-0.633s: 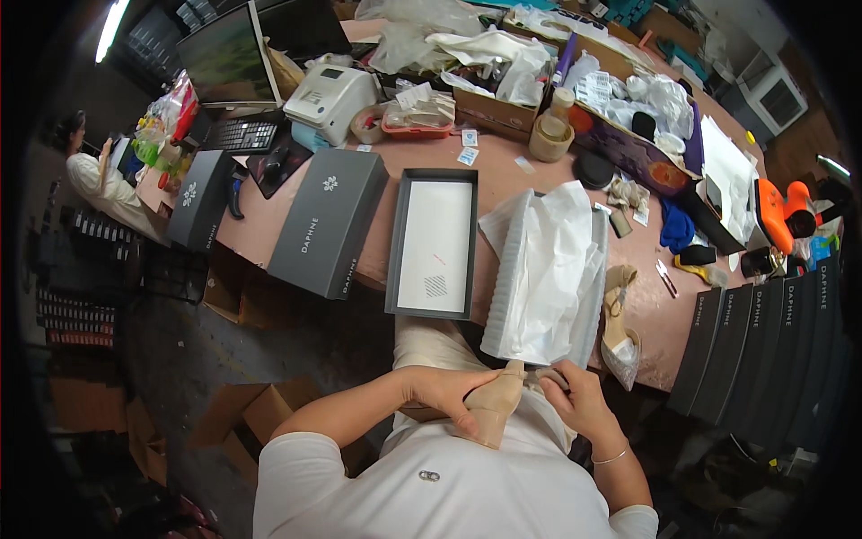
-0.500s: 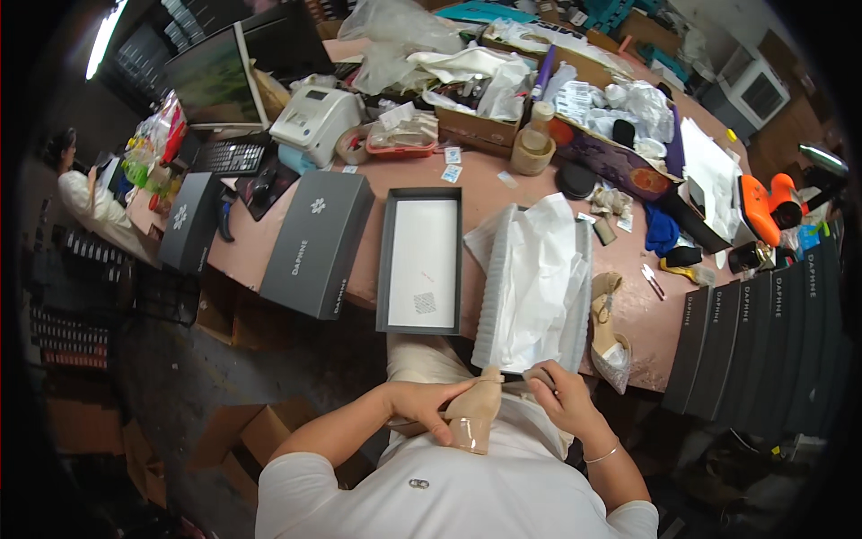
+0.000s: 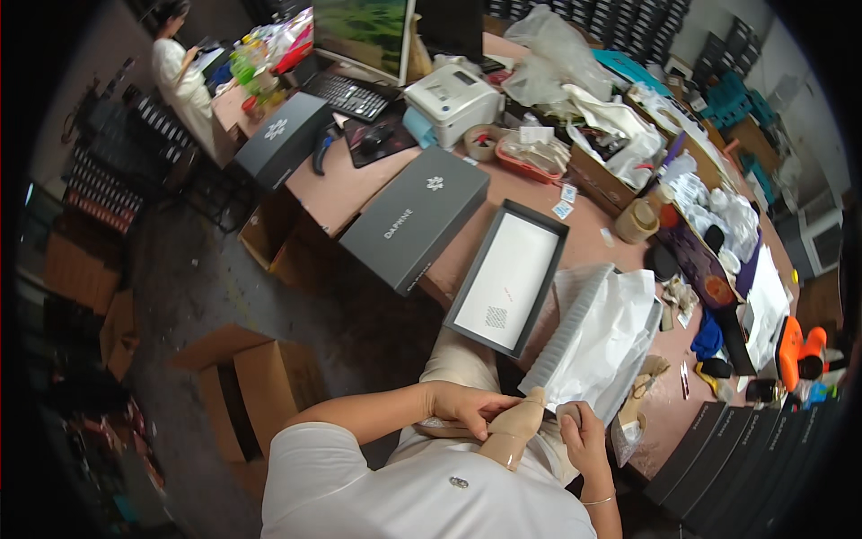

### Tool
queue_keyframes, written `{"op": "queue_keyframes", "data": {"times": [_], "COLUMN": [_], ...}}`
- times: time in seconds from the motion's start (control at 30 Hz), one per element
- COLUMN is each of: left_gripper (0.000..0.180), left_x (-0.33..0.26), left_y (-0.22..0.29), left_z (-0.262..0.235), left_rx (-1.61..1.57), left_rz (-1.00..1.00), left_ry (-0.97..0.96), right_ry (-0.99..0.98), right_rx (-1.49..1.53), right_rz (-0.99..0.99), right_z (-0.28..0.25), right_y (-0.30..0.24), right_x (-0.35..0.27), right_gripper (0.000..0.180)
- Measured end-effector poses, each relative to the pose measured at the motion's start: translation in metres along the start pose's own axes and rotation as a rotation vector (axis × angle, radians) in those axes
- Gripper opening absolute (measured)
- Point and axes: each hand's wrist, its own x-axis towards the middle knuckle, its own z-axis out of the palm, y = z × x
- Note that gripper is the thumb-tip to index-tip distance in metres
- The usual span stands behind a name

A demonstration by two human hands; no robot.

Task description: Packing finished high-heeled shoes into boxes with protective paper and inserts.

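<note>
A beige heeled shoe (image 3: 514,429) with a clear-looking heel is held close to my body. My left hand (image 3: 462,409) is closed round its side, thumb on top. Beside the shoe, my right hand (image 3: 584,436) pinches a small greyish-beige piece whose kind I cannot make out. Just beyond my hands lies a pale ribbed box (image 3: 549,346) with white tissue paper (image 3: 603,341) spilling over it. A second beige shoe with a glittery toe (image 3: 628,431) rests on the table to the right of that box.
An open dark grey shoebox part (image 3: 507,287) lies left of the tissue, near a closed grey shoebox (image 3: 417,220). Several grey boxes (image 3: 718,467) stand at right. A label printer (image 3: 453,101), keyboard (image 3: 355,96) and cluttered cartons fill the back. Another person (image 3: 175,76) stands far left.
The view has turned left, so the table things appear shifted right and tilted. Both hands still hold on; the shoe leans slightly more.
</note>
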Motion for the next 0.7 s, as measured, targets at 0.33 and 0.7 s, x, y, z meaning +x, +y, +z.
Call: {"op": "queue_keyframes", "data": {"times": [0.33,0.7], "left_gripper": [0.123,0.113], "left_x": [-0.003,0.000], "left_y": [0.000,0.015], "left_z": [0.006,0.017], "left_rx": [0.021,0.582], "left_rz": [0.022,-0.114], "left_ry": [0.003,0.153], "right_ry": [-0.056,-0.061], "right_rx": [0.009,0.019], "right_rz": [-0.073,-0.033], "right_z": [0.010,0.005], "right_y": [-0.011,-0.005], "right_x": [0.008,0.003], "right_gripper": [0.016,0.023]}}
